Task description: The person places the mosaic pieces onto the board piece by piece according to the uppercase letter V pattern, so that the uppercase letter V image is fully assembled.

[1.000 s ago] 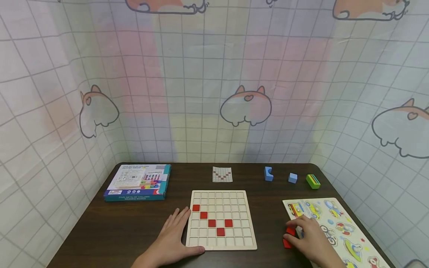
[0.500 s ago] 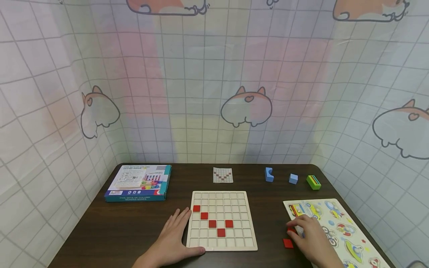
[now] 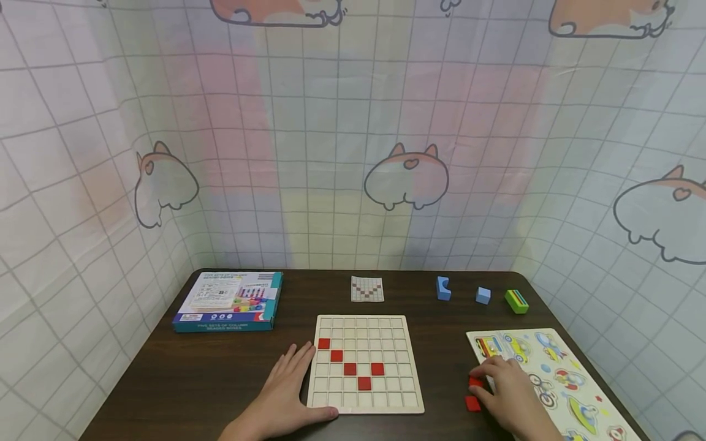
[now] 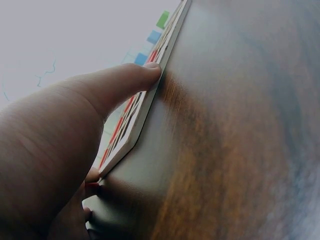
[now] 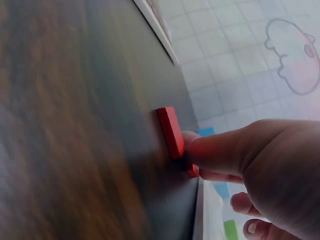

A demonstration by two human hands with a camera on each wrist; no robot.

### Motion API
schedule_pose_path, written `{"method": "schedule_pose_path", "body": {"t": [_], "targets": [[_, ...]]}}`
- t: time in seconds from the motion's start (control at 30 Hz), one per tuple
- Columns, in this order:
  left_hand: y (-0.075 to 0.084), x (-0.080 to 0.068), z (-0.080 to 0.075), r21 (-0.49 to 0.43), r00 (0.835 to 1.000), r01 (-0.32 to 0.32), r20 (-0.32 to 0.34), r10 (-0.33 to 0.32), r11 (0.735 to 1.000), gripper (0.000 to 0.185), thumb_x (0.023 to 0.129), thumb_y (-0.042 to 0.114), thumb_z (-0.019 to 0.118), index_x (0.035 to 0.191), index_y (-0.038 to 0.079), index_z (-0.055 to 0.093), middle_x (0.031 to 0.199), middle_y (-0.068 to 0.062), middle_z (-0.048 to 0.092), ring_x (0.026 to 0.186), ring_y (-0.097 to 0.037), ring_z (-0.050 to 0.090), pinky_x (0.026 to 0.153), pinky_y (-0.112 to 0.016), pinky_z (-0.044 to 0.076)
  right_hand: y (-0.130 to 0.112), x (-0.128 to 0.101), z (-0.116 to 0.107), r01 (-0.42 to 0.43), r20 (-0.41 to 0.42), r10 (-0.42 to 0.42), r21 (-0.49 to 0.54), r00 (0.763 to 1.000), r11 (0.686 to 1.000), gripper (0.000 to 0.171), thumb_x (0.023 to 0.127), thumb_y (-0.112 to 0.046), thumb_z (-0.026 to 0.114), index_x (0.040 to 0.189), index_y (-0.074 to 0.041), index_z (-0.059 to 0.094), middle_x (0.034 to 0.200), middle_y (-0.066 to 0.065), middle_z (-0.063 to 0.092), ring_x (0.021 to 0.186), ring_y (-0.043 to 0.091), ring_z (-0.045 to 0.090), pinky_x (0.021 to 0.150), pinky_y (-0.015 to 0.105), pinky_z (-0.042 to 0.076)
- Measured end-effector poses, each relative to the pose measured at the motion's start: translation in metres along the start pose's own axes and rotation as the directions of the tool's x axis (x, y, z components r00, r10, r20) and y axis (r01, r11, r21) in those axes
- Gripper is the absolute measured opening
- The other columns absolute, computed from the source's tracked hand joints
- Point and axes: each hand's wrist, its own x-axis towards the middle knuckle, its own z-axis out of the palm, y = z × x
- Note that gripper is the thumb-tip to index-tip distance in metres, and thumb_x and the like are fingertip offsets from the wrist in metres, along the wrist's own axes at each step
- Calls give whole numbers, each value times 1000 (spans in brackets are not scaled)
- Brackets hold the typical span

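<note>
Red tiles lie on the dark worktop to the right of the wooden grid board, between it and the vehicle puzzle. The grid board is the landmark: five red tiles already sit in its cells in a V.

Largest first: the worktop runs off the bottom of the head view, so both forearms are cut short there. The game box lies to the far left of the grid board. The vehicle puzzle, to its right, is partly covered by the right hand and clipped by the frame's lower edge.

The left hand lies flat against the board's left edge, fingers straight and slightly spread; the left wrist view shows what the head view cannot, the thumb pressed to the board's rim.

The right hand hides part of the upper red tile. The right wrist view, blurred, shows one tile standing on edge with the thumb against it; the other fingers curl below, and whether they pinch it I cannot tell.

Beyond the board sits a small pattern card; its print is too small to read.
</note>
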Motion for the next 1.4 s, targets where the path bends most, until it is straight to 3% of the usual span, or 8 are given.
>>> {"method": "schedule_pose_path", "body": {"t": [0.37,0.57,0.77,1.17,1.4], "targets": [[-1,0,0,-7,1000,13,9,-13,1000,140,71,91,82,177,14,31,184,-9,30,174,-44,14,136,-74,16,-26,5,9,49,27,-50,35,998,998,20,87,-28,96,99,-31,81,105,-14,74,104,15,59,95,46,53],[0,1,0,3,1000,5,8,-5,1000,141,71,92,81,177,14,31,184,-9,30,174,-44,14,136,-74,16,-35,10,10,71,7,-72,43,997,997,20,88,-32,97,99,-34,80,102,-21,72,101,9,60,92,42,55],[-1,2,1,0,1000,6,9,-6,1000,140,72,91,81,177,14,31,184,-9,30,174,-44,14,136,-74,16,-44,21,10,79,18,-81,89,997,993,19,90,-30,95,103,-32,82,106,-19,74,109,12,64,101,48,58],[-2,1,1,6,1000,-8,0,8,1000,141,71,94,80,177,15,30,184,-8,30,174,-43,14,136,-73,16,-57,34,12,62,14,-65,153,998,986,20,91,-31,94,107,-33,83,108,-23,75,106,7,58,99,43,57],[-2,1,1,8,1000,-6,-2,6,1000,141,71,95,79,177,16,29,184,-8,29,174,-42,13,137,-73,16,-63,44,17,117,-19,-115,177,993,977,19,92,-33,93,109,-34,84,106,-26,73,107,6,58,99,43,59]]}}
